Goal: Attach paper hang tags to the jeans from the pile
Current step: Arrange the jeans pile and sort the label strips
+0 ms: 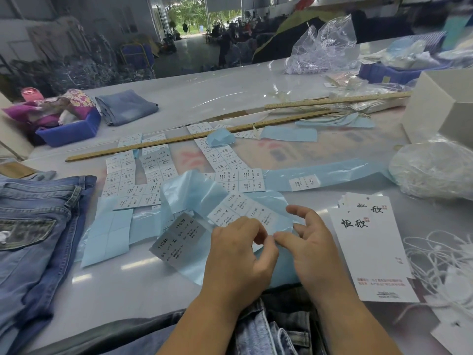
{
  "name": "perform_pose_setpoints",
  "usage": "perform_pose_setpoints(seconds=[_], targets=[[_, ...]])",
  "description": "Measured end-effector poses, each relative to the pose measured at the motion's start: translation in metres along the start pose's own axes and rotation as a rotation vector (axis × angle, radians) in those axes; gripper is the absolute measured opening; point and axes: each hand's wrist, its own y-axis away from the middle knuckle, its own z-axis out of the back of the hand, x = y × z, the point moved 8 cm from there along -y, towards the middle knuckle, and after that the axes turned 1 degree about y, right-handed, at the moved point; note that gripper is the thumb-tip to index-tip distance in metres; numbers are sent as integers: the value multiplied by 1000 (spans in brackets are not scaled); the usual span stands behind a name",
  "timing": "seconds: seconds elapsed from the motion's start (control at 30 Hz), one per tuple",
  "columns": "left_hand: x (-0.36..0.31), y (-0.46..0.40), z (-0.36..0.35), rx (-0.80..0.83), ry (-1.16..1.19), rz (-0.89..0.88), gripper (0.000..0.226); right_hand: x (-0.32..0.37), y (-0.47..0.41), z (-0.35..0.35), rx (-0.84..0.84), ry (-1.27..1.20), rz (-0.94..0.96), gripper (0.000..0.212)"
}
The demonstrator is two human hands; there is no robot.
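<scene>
Two hands meet at lower centre: left hand [236, 254] and right hand [311, 242] pinch a pale blue sticker sheet [230, 201] between fingertips. White hang tags [371, 242] with black brush characters lie stacked at right. Jeans [35, 226] fill the left edge, cut off; sticker print is unreadable.
</scene>
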Motion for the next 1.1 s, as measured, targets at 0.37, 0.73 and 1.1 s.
perform_pose_setpoints(seconds=[0.37, 0.73, 1.1], targets=[[26, 1, -5, 51, 254, 255, 25, 10, 6, -10, 57, 42, 97, 50], [38, 0, 16, -150, 187, 328, 31, 19, 10, 0, -102, 413, 149, 44], [-9, 3, 50, -407, 158, 68, 19, 47, 25, 7, -305, 763, 302, 44]])
